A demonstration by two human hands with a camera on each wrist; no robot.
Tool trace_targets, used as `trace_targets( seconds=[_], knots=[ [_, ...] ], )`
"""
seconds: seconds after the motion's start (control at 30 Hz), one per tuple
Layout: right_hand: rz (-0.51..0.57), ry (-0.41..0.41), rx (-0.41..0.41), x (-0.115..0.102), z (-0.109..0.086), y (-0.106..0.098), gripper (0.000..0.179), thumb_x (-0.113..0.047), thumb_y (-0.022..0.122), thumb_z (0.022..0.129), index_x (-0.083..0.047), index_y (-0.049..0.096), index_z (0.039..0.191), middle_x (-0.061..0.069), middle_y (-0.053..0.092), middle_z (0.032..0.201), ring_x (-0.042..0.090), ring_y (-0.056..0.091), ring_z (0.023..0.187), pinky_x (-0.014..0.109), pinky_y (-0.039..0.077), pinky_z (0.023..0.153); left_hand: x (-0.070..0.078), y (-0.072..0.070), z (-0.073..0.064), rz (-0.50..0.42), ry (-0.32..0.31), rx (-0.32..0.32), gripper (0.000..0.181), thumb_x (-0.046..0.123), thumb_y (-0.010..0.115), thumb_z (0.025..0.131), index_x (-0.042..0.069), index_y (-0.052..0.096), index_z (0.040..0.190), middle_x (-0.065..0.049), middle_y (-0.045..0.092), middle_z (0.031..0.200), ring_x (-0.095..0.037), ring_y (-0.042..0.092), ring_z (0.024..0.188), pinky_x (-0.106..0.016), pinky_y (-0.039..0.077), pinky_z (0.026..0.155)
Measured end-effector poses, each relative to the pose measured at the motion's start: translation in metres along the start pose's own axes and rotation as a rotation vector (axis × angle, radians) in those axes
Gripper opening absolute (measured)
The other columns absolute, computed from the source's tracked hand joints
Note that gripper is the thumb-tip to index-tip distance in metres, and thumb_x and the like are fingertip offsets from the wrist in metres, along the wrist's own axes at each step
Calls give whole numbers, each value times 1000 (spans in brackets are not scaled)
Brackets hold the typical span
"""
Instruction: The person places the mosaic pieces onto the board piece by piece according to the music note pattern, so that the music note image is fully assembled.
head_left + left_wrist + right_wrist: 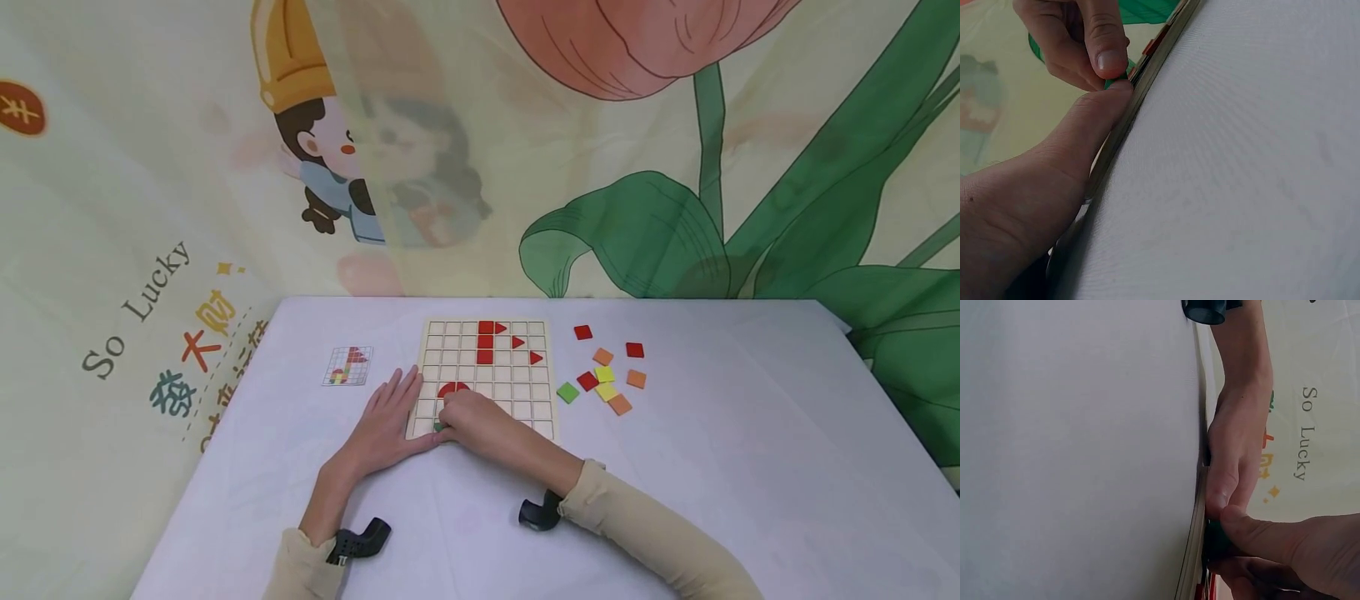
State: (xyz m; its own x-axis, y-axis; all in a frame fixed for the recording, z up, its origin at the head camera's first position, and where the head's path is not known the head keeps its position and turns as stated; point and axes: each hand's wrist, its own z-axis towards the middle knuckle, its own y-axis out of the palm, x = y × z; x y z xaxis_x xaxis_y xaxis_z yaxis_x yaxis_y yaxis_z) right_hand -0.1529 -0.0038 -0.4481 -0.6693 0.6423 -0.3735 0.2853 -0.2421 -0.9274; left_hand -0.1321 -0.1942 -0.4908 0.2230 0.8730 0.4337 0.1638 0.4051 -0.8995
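Observation:
In the head view a wooden grid board lies before me, bearing a column of red squares and several red triangles. Rounded red pieces sit lower on it, partly behind my right hand. That hand pinches a green piece between thumb and fingers at the board's near left corner; its outline is mostly covered. My left hand rests along the board's left edge with fingers straight, its thumb tip touching the corner beside the green piece, as the left wrist view shows.
Right of the board lie loose tiles, including a green square, a yellow square, an orange square and a red square. A small printed pattern card lies to the left. A patterned cloth hangs behind the table.

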Motion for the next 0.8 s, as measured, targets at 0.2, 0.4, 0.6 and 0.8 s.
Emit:
trace_targets(
  seconds=[0.2,0.4,0.6,0.8],
  knots=[
    [-31,-23,-19,-1,-2,1,11,-21,73,86,-10,76,83,-4,54,74,7,42,68,15,35,58,0,0,-1,-1,-1,-3,104,64,65,80,11,19,156,-6,14,165,-30,5,154,-55,11,122],
    [48,-23,-33,1,-3,-1,7,-16,72,87,-11,75,83,-5,54,76,6,43,67,13,37,59,0,0,-3,1,-1,-7,102,62,65,81,11,18,156,-6,14,165,-30,6,153,-55,12,122],
    [44,11,-7,3,0,-1,9,-20,74,85,-11,75,83,-5,58,77,7,44,70,15,39,62,1,0,-2,-7,-13,-9,104,66,62,80,10,19,156,-6,14,165,-30,5,154,-55,11,122],
    [82,40,-9,5,2,-2,12,-22,77,82,-10,77,84,-5,63,75,7,45,68,15,40,62,1,-1,0,-6,-12,-14,104,67,62,80,10,18,156,-5,13,165,-29,4,154,-55,11,122]
  ],
)
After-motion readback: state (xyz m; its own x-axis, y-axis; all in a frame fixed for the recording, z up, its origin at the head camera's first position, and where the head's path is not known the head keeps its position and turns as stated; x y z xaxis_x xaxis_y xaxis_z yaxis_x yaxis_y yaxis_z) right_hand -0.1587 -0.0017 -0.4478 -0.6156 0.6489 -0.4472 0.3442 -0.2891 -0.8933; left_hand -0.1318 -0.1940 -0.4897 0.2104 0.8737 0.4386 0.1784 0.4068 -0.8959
